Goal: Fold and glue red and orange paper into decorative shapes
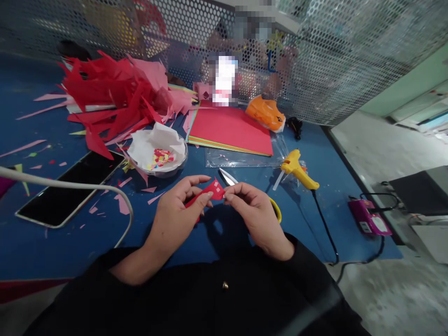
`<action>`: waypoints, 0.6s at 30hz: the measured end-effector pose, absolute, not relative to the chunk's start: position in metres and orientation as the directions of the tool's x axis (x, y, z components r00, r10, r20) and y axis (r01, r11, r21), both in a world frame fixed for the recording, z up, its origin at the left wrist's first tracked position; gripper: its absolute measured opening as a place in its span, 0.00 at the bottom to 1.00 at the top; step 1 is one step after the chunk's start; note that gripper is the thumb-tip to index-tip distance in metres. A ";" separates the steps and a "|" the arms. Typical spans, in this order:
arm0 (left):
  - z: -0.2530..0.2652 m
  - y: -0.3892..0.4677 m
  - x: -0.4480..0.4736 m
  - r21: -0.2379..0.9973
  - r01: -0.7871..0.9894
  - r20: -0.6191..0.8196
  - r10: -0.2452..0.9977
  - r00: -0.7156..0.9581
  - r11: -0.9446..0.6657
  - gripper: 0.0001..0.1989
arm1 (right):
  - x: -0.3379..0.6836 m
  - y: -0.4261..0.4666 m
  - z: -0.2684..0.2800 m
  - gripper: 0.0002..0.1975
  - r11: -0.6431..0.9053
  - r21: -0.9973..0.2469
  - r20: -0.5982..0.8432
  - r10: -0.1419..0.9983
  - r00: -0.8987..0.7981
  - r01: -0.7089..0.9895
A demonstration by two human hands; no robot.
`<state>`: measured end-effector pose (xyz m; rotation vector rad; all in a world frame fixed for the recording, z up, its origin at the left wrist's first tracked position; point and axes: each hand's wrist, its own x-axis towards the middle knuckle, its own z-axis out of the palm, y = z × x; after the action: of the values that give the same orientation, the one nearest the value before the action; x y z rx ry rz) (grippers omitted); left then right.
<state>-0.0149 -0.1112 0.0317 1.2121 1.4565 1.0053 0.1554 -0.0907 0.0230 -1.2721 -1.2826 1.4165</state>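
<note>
My left hand (182,203) grips a folded piece of red paper (216,189) with small pale squares on it, thumb on top. At the paper's right tip, my right hand (257,212) is closed in a pinch; a tiny pale bit shows at its fingertips, too small to name. Behind and partly under my right hand lie scissors (227,176) with a yellow handle. Just beyond my left hand stands a clear bowl (168,173) lined with white paper, holding small red and yellow paper bits (161,159).
Red and pink paper scraps (115,88) pile up at the back left. Nearby are a phone (66,191), a white cable (126,210), coloured paper sheets (231,126), an orange packet (266,113), a yellow glue gun (299,170) and a purple box (369,217). A perforated metal screen (325,60) rises behind.
</note>
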 end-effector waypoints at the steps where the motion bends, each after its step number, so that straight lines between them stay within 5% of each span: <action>1: 0.031 -0.111 -0.015 0.965 0.194 -0.169 0.985 -0.041 0.174 0.20 | 0.156 -0.091 0.022 0.05 -0.149 -0.988 -0.155 0.977 -0.145 0.049; 6: 0.030 -0.109 -0.011 0.977 0.136 -0.160 0.987 -0.031 0.163 0.23 | 0.156 -0.090 0.022 0.05 -0.139 -0.990 -0.139 0.986 -0.093 0.012; 11: 0.034 -0.112 -0.012 0.993 0.092 -0.063 0.994 -0.085 0.071 0.14 | 0.157 -0.089 0.025 0.05 -0.141 -0.990 -0.139 0.988 -0.067 -0.021; 18: 0.035 -0.111 -0.014 0.969 0.188 -0.170 0.985 0.038 0.160 0.10 | 0.158 -0.091 0.021 0.05 -0.139 -0.990 -0.136 0.988 -0.067 -0.039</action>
<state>-0.0137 -0.1113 0.0347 1.2409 1.3763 0.9520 0.1577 -0.0911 0.0214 -1.2463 -1.1552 1.3787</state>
